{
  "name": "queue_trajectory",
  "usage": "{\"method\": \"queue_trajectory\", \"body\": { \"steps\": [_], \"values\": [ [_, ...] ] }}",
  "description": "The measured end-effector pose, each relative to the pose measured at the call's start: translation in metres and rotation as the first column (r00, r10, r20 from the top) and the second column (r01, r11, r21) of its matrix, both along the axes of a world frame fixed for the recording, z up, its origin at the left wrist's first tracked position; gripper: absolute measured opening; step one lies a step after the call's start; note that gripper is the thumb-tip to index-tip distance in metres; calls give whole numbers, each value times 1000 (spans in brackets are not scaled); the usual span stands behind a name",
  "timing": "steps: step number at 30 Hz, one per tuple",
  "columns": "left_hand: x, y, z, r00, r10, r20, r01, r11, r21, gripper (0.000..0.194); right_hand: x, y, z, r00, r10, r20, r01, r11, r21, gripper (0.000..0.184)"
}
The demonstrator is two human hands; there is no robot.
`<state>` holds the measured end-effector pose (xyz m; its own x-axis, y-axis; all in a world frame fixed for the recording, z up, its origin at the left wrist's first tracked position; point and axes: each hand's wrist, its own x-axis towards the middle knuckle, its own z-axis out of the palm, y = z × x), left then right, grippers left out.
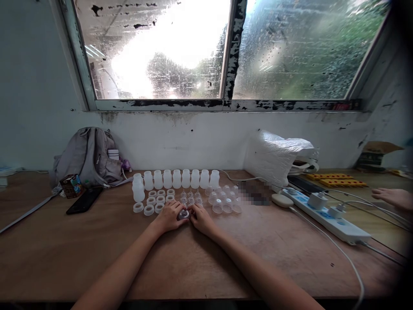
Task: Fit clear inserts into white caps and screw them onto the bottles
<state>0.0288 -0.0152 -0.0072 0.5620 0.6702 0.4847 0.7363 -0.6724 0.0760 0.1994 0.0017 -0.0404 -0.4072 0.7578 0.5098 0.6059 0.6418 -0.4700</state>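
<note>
Near the middle of the table, my left hand (169, 216) curls around a small clear, round part that looks like a bottle nipple (183, 214). Its thumb is in front of the part and its fingers are behind. My right hand (200, 218) has its fingers bent in at the part's right edge, and its fingertips seem to touch it. Just behind the hands stand clear nipples (191, 199) in rows. White collar rings (149, 210) lie to the left, and clear dome caps (227, 207) sit to the right. Frosted bottles (176, 179) line the back.
A backpack (90, 150), a small box (71, 186) and a black phone (84, 201) are at left. A power strip (329, 217) with cables, a round white device (282, 200) and a silver bag (277, 157) lie right. Another person's hand (392, 197) reaches in at far right.
</note>
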Motion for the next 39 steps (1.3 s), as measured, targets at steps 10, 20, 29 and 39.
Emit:
{"method": "queue_trajectory", "body": {
  "steps": [10,20,29,39],
  "values": [
    [1,-3,4,998,-18,67,19,1000,-20,20,0,1,-3,1000,0,-3,0,1000,28,22],
    [8,-2,3,879,10,477,70,986,-149,18,-3,-14,17,984,136,-115,-131,990,47,33],
    [18,-12,2,767,131,628,80,952,-296,25,-4,-16,26,956,-60,-286,24,992,-126,18],
    [21,-13,2,822,129,555,38,959,-279,26,-2,-17,29,939,-71,-336,-7,974,-226,18]
  ]
}}
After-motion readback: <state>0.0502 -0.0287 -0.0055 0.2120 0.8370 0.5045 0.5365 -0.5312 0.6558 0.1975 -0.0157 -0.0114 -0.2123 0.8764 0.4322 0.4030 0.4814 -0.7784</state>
